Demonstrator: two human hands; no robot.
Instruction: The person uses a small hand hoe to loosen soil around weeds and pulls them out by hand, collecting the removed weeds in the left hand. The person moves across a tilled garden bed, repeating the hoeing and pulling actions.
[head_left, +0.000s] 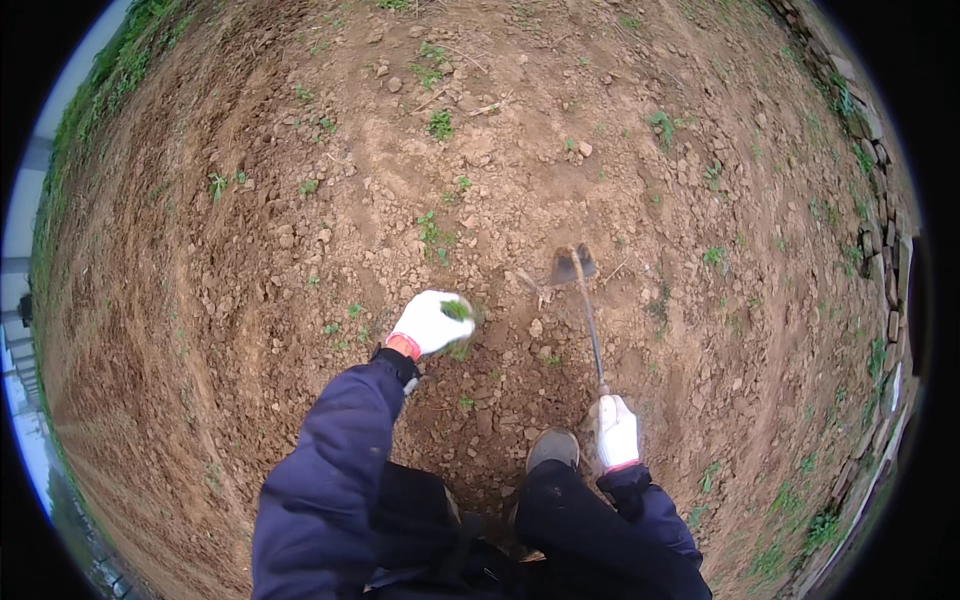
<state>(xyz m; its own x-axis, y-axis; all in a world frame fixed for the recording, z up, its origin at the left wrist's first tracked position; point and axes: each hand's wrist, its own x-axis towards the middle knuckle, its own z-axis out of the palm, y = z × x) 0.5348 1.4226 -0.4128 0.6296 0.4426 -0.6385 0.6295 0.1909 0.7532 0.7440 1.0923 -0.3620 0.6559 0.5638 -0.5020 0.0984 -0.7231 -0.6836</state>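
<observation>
My left hand (431, 324), in a white knit glove with a red cuff, is closed around a green weed (455, 310). The weed is blurred, and some of its leaves hang below the fingers. My right hand (618, 433), gloved the same way, grips the lower end of a hand hoe (589, 319). The tool's thin shaft points away from me, and its dark metal blade (573, 264) is at or just above the bare soil. Whether the blade touches the ground I cannot tell.
Small weeds (429, 229) grow scattered in the cloddy brown soil (360, 247). My shoe (553, 448) stands on the ground between my hands. A row of stacked bricks (890, 247) borders the plot at right. Taller greenery (120, 79) lines the left edge.
</observation>
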